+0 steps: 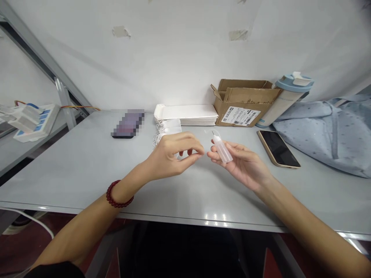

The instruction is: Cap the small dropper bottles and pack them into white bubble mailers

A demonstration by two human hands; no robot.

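At the bottom of the frame two bare forearms reach over a smooth grey table (72, 170), the left wrist wearing a dark red bead bracelet (117, 195). The left hand (171, 154) pinches thumb to fingertips; whether it grips anything I cannot tell. At centre, the right hand (243, 164) cradles a small translucent plastic bottle (222, 148) with a thin nozzle, below a cardboard box (243, 102) whose label is unreadable.

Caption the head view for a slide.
Right hand holds a small dropper bottle over a grey table; left hand pinches beside it.
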